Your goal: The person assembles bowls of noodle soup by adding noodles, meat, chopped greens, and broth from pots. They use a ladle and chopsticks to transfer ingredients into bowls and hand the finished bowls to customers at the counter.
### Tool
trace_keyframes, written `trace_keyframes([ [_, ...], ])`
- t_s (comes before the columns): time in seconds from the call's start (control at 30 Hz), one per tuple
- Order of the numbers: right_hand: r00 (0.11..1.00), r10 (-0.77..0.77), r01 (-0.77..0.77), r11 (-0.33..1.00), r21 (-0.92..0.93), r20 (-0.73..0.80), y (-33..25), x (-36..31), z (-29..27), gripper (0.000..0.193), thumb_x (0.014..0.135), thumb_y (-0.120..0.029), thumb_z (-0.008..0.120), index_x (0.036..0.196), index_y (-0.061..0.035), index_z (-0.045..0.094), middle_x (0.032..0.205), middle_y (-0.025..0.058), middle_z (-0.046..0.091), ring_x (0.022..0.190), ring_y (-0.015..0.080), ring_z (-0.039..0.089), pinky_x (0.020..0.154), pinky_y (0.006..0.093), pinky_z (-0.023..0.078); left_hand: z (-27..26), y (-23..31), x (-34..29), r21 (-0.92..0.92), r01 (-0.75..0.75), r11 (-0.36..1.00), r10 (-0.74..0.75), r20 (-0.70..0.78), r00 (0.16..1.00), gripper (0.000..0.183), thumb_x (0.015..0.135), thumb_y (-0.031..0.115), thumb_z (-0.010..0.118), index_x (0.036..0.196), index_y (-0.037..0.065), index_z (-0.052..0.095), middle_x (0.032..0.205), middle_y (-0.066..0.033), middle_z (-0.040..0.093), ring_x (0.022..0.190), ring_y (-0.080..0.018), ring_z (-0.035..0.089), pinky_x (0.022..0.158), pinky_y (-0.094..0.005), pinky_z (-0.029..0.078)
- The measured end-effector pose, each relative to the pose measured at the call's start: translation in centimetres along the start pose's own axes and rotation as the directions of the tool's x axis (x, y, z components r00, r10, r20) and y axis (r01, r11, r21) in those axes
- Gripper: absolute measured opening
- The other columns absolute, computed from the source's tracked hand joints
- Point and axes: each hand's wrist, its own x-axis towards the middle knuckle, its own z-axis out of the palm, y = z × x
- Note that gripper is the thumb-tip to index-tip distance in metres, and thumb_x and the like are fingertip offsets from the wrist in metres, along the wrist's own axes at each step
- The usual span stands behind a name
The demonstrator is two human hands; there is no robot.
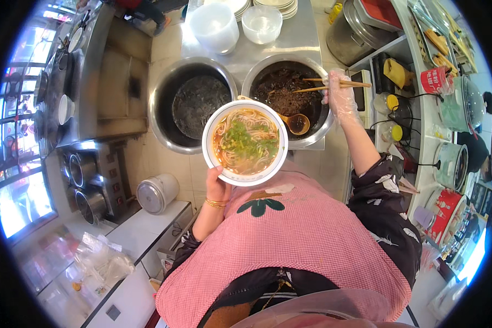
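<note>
My left hand point(217, 186) grips the near left rim of a white bowl point(283, 143), thumb over the edge. In it are noodles in reddish broth, topped with chopped greens. My right hand point(340, 98), in a clear plastic glove, is closed on a pair of wooden chopsticks point(322, 86). Their tips reach over the right steel pot point(323, 128), which contains dark, chunky food. A wooden ladle point(297, 124) rests in that pot, partly hidden by the bowl. To its left, another steel pot point(157, 117) contains dark liquid, its near right side behind the bowl.
Behind the pots, a steel table point(306, 33) carries translucent tubs point(214, 27) and stacked plates point(281, 6). Shelves with yellow-lidded jars point(391, 102) and cables run along my right. A white lidded bucket point(157, 194) stands at my left, near a counter point(172, 212).
</note>
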Motion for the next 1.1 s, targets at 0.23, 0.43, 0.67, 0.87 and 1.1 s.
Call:
trace_keyframes([
  [0.23, 0.995, 0.040, -0.039, 0.999, 0.012, -0.095, 2.4, 1.8, 4.7, 0.039, 0.098, -0.033, 0.045, 0.094, 0.0039, 0.057, 0.077, 0.0130, 0.062, 0.052, 0.0170, 0.061, 0.046, 0.0281, 0.052, -1.4, -0.6, 3.2, 0.010, -0.070, 0.997, 0.069, 0.052, 0.996, 0.062, 0.083, 0.021, 0.058, 0.139, -0.001, 0.042, 0.138, -0.0151, 0.052, 0.127, -0.0302, 0.050, 0.110, -0.0429, 0.036],
  [0.43, 0.982, 0.139, -0.134, 0.990, 0.043, -0.130, 1.5, -0.1, 4.8, 0.039, 0.099, -0.034, 0.049, 0.086, 0.0020, 0.057, 0.075, 0.0136, 0.063, 0.051, 0.0201, 0.063, 0.049, 0.0288, 0.056, -2.4, 0.3, 3.9, -0.025, -0.085, 0.996, 0.087, 0.093, 0.992, 0.061, 0.083, 0.016, 0.057, 0.139, -0.003, 0.042, 0.134, -0.0130, 0.054, 0.123, -0.0242, 0.051, 0.106, -0.0367, 0.039],
  [0.67, 1.000, -0.018, 0.018, 1.000, -0.003, -0.002, 1.5, 0.5, 2.2, 0.041, 0.101, -0.039, 0.050, 0.079, -0.0043, 0.056, 0.065, 0.0071, 0.056, 0.048, 0.0162, 0.059, 0.046, 0.0263, 0.054, -2.1, 0.2, 4.1, 0.038, -0.102, 0.994, 0.098, 0.093, 0.991, 0.055, 0.090, 0.026, 0.057, 0.137, -0.002, 0.045, 0.135, -0.0129, 0.055, 0.124, -0.0263, 0.052, 0.108, -0.0406, 0.039],
  [0.87, 0.996, 0.075, -0.077, 0.996, -0.038, -0.048, 2.5, -0.1, 2.7, 0.050, 0.101, -0.042, 0.044, 0.086, 0.0033, 0.061, 0.074, 0.0137, 0.066, 0.062, 0.0208, 0.065, 0.060, 0.0332, 0.056, -1.5, 0.3, 3.8, 0.041, -0.093, 0.995, 0.087, 0.131, 0.988, 0.055, 0.093, 0.031, 0.057, 0.136, -0.002, 0.046, 0.133, -0.0125, 0.055, 0.122, -0.0246, 0.053, 0.106, -0.0396, 0.041],
  [1.1, 0.987, 0.068, -0.066, 0.998, 0.020, -0.148, 5.5, -0.7, 1.6, 0.042, 0.103, -0.035, 0.045, 0.095, 0.0038, 0.057, 0.084, 0.0154, 0.066, 0.063, 0.0241, 0.069, 0.061, 0.0310, 0.059, -0.8, 0.4, 3.5, 0.051, -0.026, 0.998, 0.024, 0.039, 0.999, 0.054, 0.093, 0.031, 0.057, 0.136, -0.001, 0.046, 0.132, -0.0116, 0.056, 0.122, -0.0243, 0.054, 0.105, -0.0393, 0.041],
])
